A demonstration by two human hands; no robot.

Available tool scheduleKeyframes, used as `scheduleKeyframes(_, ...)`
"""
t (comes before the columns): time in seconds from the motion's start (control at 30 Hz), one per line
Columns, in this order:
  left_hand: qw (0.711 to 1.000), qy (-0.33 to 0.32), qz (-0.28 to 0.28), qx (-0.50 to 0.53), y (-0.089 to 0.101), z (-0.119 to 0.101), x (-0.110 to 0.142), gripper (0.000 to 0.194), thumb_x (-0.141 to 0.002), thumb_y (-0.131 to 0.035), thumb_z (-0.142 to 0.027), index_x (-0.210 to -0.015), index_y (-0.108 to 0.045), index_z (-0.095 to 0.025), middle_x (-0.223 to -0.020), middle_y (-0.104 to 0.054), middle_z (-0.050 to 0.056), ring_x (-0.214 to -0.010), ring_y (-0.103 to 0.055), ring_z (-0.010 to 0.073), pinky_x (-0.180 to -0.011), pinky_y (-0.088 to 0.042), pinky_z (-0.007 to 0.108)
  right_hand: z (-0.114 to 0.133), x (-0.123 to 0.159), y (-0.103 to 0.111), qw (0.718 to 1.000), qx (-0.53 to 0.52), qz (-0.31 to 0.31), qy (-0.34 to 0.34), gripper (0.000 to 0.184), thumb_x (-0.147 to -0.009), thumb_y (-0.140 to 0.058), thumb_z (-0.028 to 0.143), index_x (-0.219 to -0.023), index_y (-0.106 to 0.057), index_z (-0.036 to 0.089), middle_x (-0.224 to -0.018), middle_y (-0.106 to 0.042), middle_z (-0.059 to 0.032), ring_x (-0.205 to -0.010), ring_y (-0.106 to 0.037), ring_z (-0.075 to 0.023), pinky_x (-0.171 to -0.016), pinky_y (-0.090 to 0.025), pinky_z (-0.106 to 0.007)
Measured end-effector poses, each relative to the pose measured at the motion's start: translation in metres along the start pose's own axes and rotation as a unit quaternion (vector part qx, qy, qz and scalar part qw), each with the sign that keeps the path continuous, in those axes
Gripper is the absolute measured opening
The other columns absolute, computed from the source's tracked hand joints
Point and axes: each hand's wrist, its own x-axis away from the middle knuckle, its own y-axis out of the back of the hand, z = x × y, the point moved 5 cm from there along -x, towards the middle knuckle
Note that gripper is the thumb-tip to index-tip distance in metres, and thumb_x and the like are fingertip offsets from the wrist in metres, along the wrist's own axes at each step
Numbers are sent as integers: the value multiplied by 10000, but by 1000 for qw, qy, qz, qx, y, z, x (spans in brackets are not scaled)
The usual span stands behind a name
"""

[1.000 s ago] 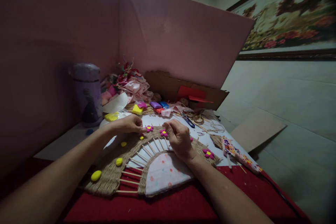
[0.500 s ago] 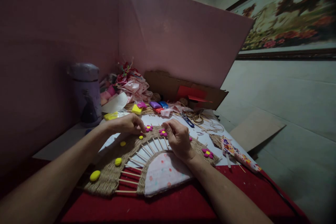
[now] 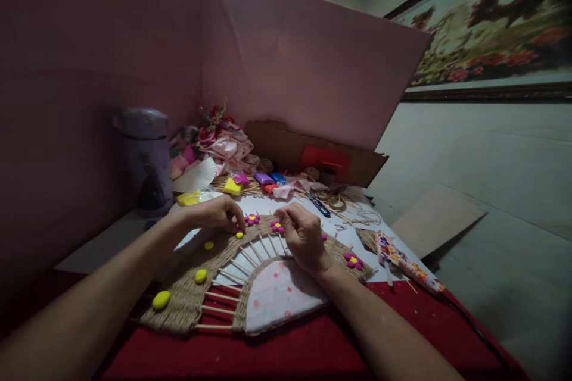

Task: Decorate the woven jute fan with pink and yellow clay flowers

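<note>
Nearest us, the red cloth point(image 3: 223, 363) is covering the table's front part, and the woven fan point(image 3: 174, 317) is lying across it and onto a white sheet point(image 3: 84, 250). Along its twine band, yellow dots point(image 3: 161, 300) are curving away from us, looking smaller toward the far side. Our right hand point(image 3: 304, 235) is hovering over the band, thumb and curled fingers drawn close together; we are not managing to tell whether anything is between them. Our left hand point(image 3: 232, 220) is bending its fingertips down to the farthest dot, barely parted; whether it is gripping or only touching, we are unable to tell. We are judging this step to be fine fingertip work on the band's decorations, beside a magenta flower point(image 3: 252, 219), and it is calling for a light, exact touch. Farther off, yellow point(image 3: 232, 186) and purple point(image 3: 264, 178) packs are showing no legible lettering. The lilac container point(image 3: 147, 172) is bearing a dark figure, but we are reading no brand there.
</note>
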Motion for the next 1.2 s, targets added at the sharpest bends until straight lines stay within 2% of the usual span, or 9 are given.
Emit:
scheduleKeyframes(0.13,1000,4,-16,6,6,6,0,255,-624,-632,-262,-839,-739,-179,-563,-593,-20,-515,-439,86,-486,-299,188,0,0,0,1000,-2,1,-1,195,-887,-441,217,-710,-517,183,-657,-523,-11,-626,-484,-134,-593,-347,-251)
scheduleKeyframes(0.3,999,43,-28,-18,12,13,-1,200,-587,-611,-201,-729,-749,-173,-627,-669,3,-573,-517,111,-532,-359,190,0,0,0,1000,-3,3,-5,202,-885,-441,218,-701,-518,182,-658,-525,-12,-628,-487,-134,-585,-344,-249)
scheduleKeyframes(0.5,1000,15,-5,-7,10,18,-3,212,-592,-629,-220,-763,-753,-195,-692,-699,21,-630,-558,139,-562,-387,200,0,0,1,1000,1,4,-7,205,-884,-438,225,-704,-527,183,-659,-534,-13,-628,-495,-135,-581,-347,-249)
scheduleKeyframes(0.63,999,25,-18,-10,13,22,-2,234,-598,-628,-221,-797,-751,-203,-652,-683,19,-583,-535,133,-541,-374,212,1,-1,1,1000,1,4,-7,211,-884,-431,225,-706,-535,185,-656,-535,-16,-628,-496,-138,-581,-352,-251)
scheduleKeyframes(0.8,999,16,-7,-29,13,17,0,223,-606,-637,-250,-793,-754,-213,-622,-646,20,-560,-484,120,-526,-344,211,-1,-1,2,1000,-16,-5,-25,219,-877,-447,245,-697,-556,181,-633,-536,-10,-617,-504,-135,-571,-366,-245)
scheduleKeyframes(0.97,999,16,-36,-18,16,17,0,275,-602,-625,-221,-848,-745,-208,-591,-599,-1,-544,-458,112,-512,-320,211,-9,-1,-2,990,-111,1,-86,231,-893,-417,298,-826,-601,175,-667,-552,-9,-601,-522,-120,-547,-408,-230)
scheduleKeyframes(1.1,999,12,-21,-25,14,11,-1,238,-614,-604,-204,-802,-751,-208,-585,-603,-2,-537,-450,105,-507,-311,212,-14,1,-16,954,-265,42,-133,230,-883,-409,282,-1060,-524,192,-817,-579,-23,-584,-543,-100,-473,-435,-207)
scheduleKeyframes(1.2,998,26,-53,-7,15,-6,0,239,-633,-609,-233,-828,-737,-183,-510,-542,-24,-491,-417,92,-476,-289,207,-15,2,-23,932,-326,52,-152,294,-827,-488,221,-1120,-463,208,-855,-582,-26,-621,-575,-108,-470,-463,-201)
